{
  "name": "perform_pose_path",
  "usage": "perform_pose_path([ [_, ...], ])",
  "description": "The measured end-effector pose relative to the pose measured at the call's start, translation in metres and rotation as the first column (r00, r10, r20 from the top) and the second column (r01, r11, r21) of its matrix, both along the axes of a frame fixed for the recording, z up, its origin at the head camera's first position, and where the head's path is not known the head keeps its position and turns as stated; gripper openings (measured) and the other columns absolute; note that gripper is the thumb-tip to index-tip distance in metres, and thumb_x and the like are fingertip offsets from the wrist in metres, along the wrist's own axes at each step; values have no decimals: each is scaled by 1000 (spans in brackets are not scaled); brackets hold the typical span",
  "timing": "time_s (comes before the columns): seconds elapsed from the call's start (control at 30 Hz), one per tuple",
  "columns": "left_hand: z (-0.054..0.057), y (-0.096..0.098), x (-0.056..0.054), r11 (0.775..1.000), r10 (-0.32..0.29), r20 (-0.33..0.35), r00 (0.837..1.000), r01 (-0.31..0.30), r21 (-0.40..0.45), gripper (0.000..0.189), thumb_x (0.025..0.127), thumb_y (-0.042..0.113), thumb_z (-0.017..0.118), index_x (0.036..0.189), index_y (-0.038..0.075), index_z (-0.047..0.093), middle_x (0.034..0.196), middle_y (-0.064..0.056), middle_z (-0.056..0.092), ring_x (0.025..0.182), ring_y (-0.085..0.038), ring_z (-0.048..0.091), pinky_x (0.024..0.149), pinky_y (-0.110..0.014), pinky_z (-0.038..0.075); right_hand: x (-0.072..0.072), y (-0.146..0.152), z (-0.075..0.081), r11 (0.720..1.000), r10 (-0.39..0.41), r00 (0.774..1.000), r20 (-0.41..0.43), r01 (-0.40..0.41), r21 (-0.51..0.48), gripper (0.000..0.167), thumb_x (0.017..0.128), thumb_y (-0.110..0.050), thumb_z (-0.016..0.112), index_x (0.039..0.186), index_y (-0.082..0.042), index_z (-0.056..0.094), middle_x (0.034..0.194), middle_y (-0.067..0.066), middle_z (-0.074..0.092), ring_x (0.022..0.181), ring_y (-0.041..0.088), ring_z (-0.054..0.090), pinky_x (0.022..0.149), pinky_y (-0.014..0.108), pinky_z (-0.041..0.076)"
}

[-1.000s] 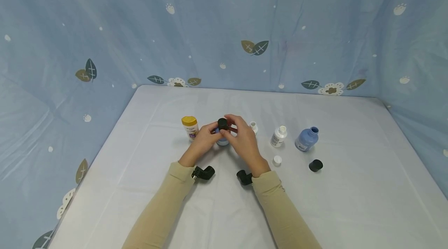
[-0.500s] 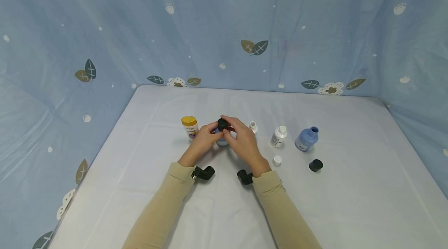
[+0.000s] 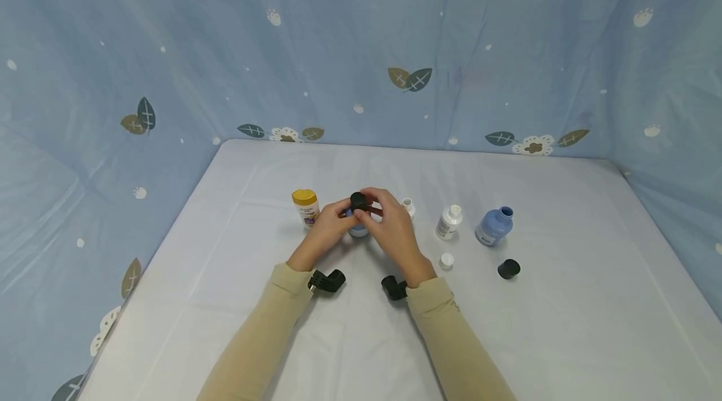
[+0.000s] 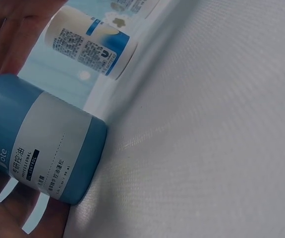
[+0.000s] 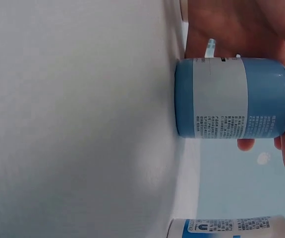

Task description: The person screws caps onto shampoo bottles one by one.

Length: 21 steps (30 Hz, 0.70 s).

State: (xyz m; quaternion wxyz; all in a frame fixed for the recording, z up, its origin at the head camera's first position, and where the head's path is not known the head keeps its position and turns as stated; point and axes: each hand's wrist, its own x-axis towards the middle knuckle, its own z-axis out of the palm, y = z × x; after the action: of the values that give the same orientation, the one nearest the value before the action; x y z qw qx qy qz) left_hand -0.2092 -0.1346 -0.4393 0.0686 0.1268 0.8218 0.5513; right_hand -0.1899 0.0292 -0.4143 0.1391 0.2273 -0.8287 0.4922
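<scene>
Upright on the white table, the small blue bottle [image 3: 358, 230] with a grey-white label [image 5: 219, 99] sits between both hands. My left hand [image 3: 326, 229] holds the bottle around its upper part. My right hand [image 3: 393, 225] pinches the black cap [image 3: 358, 201] at the bottle's top between thumb and fingers. The bottle's neck is hidden by cap and fingers. Just left of the left hand stands a white bottle with a yellow cap [image 3: 305, 197]. Partly behind the right hand is a small white uncapped bottle [image 3: 408, 206].
To the right stand another white bottle [image 3: 449, 222] and a larger blue bottle [image 3: 494, 227], both uncapped. In front of them lie a white cap [image 3: 447, 261] and a black cap [image 3: 509, 269]. A patterned blue curtain [image 3: 361, 44] hangs behind the table.
My right fingers shift slightly around the black cap, first leftward, then back. The left hand and the bottle stay in place, as do the other bottles and caps.
</scene>
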Motion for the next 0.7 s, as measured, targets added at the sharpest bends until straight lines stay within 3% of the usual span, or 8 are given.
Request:
perform_pose_path([
  [0.2, 1, 0, -1, 1000, 4, 19, 1000, -4, 12, 42, 82, 41, 61, 120, 22, 57, 120, 2, 56, 114, -15, 46, 94, -39, 36, 1, 1, 1, 1000, 7, 1000, 12, -7, -18, 39, 84, -24, 62, 120, -12, 52, 112, 0, 52, 107, 11, 50, 80, 19, 45],
  [0.43, 32, 6, 17, 1000, -9, -5, 1000, 9, -9, 38, 87, 30, 58, 120, 12, 57, 120, -4, 56, 113, -18, 47, 93, -39, 37, 0, 1, -1, 1000, -1, 1000, -4, 1, -7, 41, 84, -24, 62, 123, -14, 50, 109, 2, 50, 107, 12, 49, 81, 19, 44],
  [0.53, 33, 6, 17, 1000, -6, 1, 1000, 6, -7, 38, 87, 29, 59, 120, 11, 57, 120, -5, 56, 114, -18, 46, 94, -39, 36, -1, 0, -2, 1000, -7, 1000, -15, 7, 7, 42, 85, -27, 61, 124, -16, 50, 114, 0, 49, 107, 11, 49, 81, 20, 44],
  [0.7, 12, 3, 5, 1000, -11, 15, 1000, 10, 22, 39, 85, 34, 60, 120, 16, 58, 120, -2, 56, 115, -17, 46, 95, -40, 35, -1, 0, -1, 998, -20, 999, -27, 21, 67, 50, 87, -32, 57, 133, -18, 42, 121, -3, 50, 107, 10, 49, 81, 21, 45],
])
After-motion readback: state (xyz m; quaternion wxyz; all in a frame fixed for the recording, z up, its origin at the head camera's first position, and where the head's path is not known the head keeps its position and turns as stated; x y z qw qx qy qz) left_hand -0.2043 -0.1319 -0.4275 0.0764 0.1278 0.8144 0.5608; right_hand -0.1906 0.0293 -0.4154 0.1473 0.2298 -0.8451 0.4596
